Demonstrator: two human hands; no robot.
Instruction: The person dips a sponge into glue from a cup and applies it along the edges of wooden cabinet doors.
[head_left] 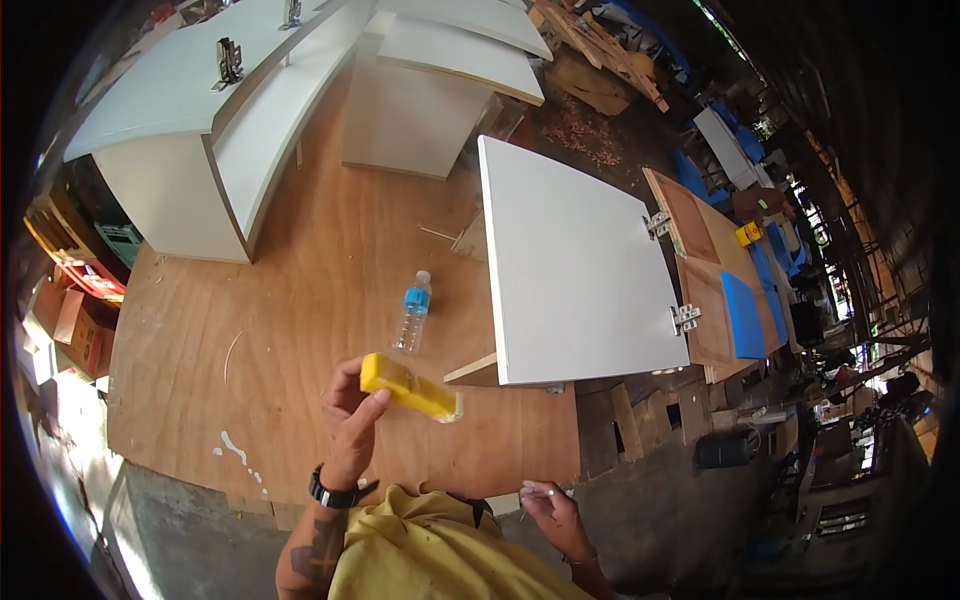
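My left hand (352, 412), with a black watch on the wrist, is closed around one end of a long yellow block-shaped object (412, 389). Its far end looks clear or pale and is slightly blurred; its exact kind does not show. It is held above the plywood tabletop (300, 400). Just beyond it, a clear plastic bottle with a blue label (412, 312) lies on the wood. Low at the right of my body, my right hand (556, 518) has its fingers curled in, and what they may pinch is too small to make out.
A white door panel (580, 270) with metal hinges (684, 319) stands at the right of the tabletop. White cabinet carcasses (170, 190) occupy the far left and back. Wooden panels (700, 260) and a blue sheet (742, 315) lie beyond the door. White spots mark the near-left wood.
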